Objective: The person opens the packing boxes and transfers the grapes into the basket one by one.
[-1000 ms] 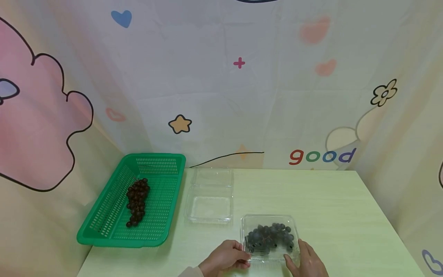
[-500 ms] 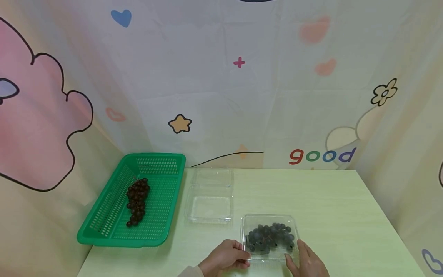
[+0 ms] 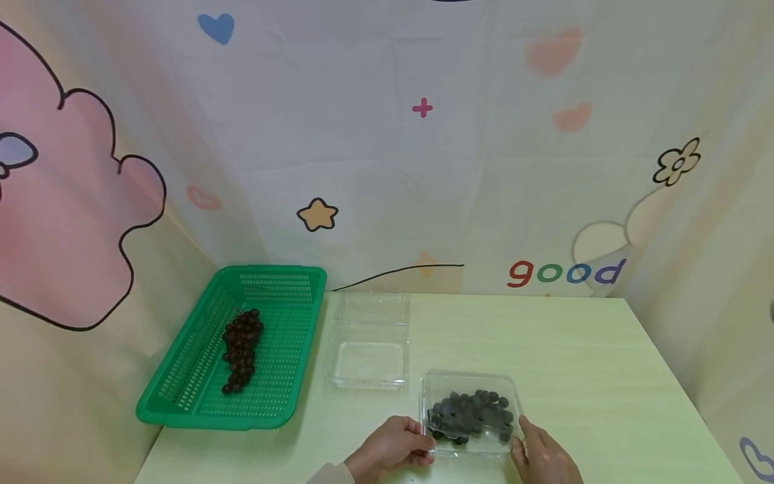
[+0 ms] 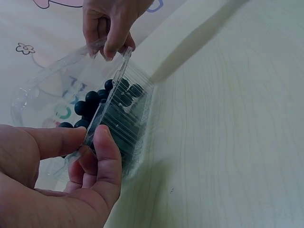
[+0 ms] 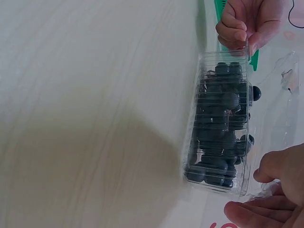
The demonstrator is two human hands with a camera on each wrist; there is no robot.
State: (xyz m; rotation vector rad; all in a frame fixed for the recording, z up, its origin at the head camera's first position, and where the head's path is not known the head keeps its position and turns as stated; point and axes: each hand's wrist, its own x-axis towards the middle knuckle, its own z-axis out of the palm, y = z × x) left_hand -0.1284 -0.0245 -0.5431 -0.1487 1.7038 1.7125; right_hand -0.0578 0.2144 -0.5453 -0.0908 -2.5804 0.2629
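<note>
A clear plastic clamshell box (image 3: 437, 382) sits at the front of the table, with dark grapes (image 3: 471, 413) inside and its lid over them. My left hand (image 3: 396, 442) pinches the box's front left corner. In the left wrist view, that hand's thumb and fingers (image 4: 108, 152) are at the rim, where lid and base edges meet. My right hand (image 3: 544, 456) grips the front right corner, thumb on the near side. The right wrist view shows the ridged side of the base, a few grapes (image 5: 256, 93) standing above the rim and the lid (image 5: 273, 126) beyond.
A green plastic basket (image 3: 211, 425) at the left holds a bunch of reddish-brown grapes (image 3: 242, 349). Between basket and box, farther back, lies a second clear clamshell (image 3: 370, 359), unfolded. A printed curtain (image 3: 387, 168) hangs behind the pale table (image 3: 544, 349).
My right hand has shifted slightly right, its thumb moving from the front edge to the right corner. The lid looks hazier over the grapes. My left hand keeps its pinch.
</note>
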